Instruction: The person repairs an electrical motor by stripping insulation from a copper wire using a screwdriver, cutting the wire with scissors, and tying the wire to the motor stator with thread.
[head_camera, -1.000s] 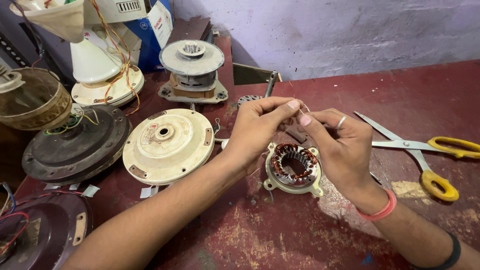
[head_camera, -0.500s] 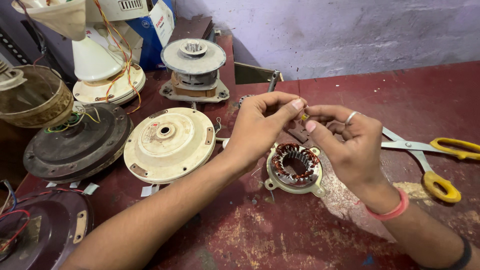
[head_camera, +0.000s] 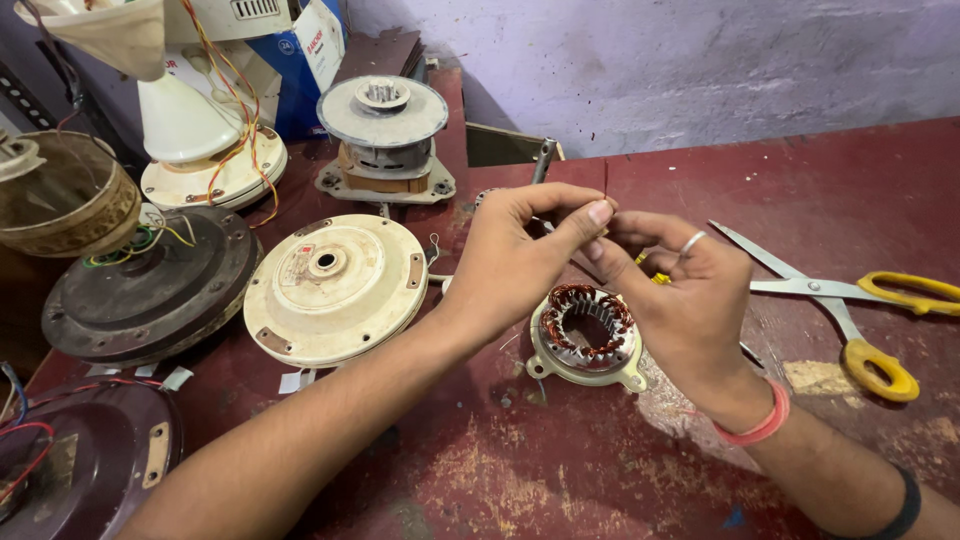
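My left hand (head_camera: 525, 255) and my right hand (head_camera: 675, 290) meet fingertip to fingertip above a small stator (head_camera: 586, 335) with copper windings in a cream frame. Between the pinched fingers runs a thin wire (head_camera: 604, 180) that sticks up a little above them. A small yellow piece (head_camera: 658, 279) shows under my right fingers. The stator rests on the dark red table (head_camera: 560, 470), just below both hands. My right hand wears a ring and a pink wristband.
Yellow-handled scissors (head_camera: 850, 305) lie open at the right. A cream fan motor cover (head_camera: 335, 285) sits left of the hands, a dark one (head_camera: 150, 285) further left. A motor with a grey disc (head_camera: 385, 135) stands behind. More fan parts crowd the far left.
Both hands have stayed pinched together above the stator, with the fingers working slightly; the thin wire now stands up above the fingertips.
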